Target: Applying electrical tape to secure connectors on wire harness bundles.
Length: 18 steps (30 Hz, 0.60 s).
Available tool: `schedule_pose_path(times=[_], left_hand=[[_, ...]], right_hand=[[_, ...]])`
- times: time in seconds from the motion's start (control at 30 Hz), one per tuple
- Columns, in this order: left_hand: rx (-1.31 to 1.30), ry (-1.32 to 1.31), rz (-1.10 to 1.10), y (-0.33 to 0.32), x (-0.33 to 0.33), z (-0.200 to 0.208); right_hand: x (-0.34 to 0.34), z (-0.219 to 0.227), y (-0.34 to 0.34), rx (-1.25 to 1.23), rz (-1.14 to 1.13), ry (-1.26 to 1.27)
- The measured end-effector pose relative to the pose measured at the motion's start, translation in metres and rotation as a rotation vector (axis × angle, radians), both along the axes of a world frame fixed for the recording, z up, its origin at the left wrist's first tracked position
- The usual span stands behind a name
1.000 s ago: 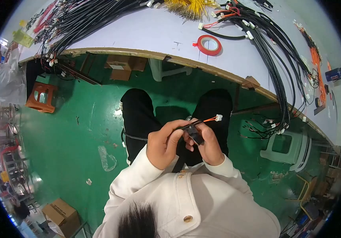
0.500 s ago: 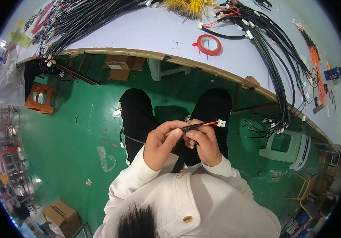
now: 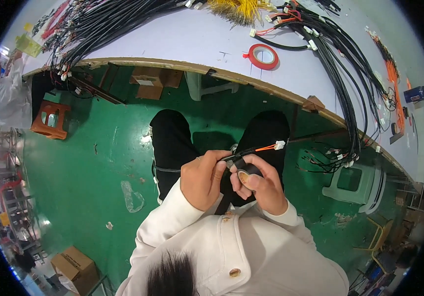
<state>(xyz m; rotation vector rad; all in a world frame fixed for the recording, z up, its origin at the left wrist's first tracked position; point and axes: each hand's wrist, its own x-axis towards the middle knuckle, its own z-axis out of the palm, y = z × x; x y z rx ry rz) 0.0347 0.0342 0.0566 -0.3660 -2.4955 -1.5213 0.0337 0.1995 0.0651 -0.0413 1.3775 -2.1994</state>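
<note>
Left hand [image 3: 199,181] pinching a thin black cable [image 3: 246,152], right hand [image 3: 268,186] clutching a round black tape roll [image 3: 251,170] (hands super close).

Open lane ahead, crowded flanks.
Between your left knee [image 3: 170,130] and right knee [image 3: 269,129] you have 1 gap forward, until the table edge [image 3: 256,86] bars it. Over the tabletop [image 3: 197,42] you can pass between the left cable bundle [image 3: 116,27] and right cable bundle [image 3: 336,81]; the red tape roll [image 3: 270,64] sits in that lane. The right cable bundle droops past the edge near the green stool [image 3: 333,194]. A black tape roll [image 3: 252,169] and cable [image 3: 246,153] crowd the space between your left hand [image 3: 200,180] and right hand [image 3: 267,183].
</note>
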Motion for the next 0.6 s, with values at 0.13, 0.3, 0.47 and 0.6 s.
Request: schedule_pose_path(times=[0.13, 0.3, 0.47, 0.6], left_hand=[[-0.195, 0.114, -0.022, -0.001, 0.001, 0.001], [-0.26, 0.086, -0.071, 0.0, 0.003, 0.009], [0.124, -0.192, -0.02, 0.0, 0.007, -0.005], [0.307, -0.463, -0.165, -0.009, 0.002, 0.008]], right_hand=[[-0.006, 0.007, 0.01, 0.059, 0.053, 0.026], [-0.015, 0.025, 0.01, 0.009, 0.137, 0.087], [-0.02, -0.018, 0.042, -0.097, 0.396, 0.392], [-0.007, -0.026, 0.029, 0.245, 0.039, 0.26]])
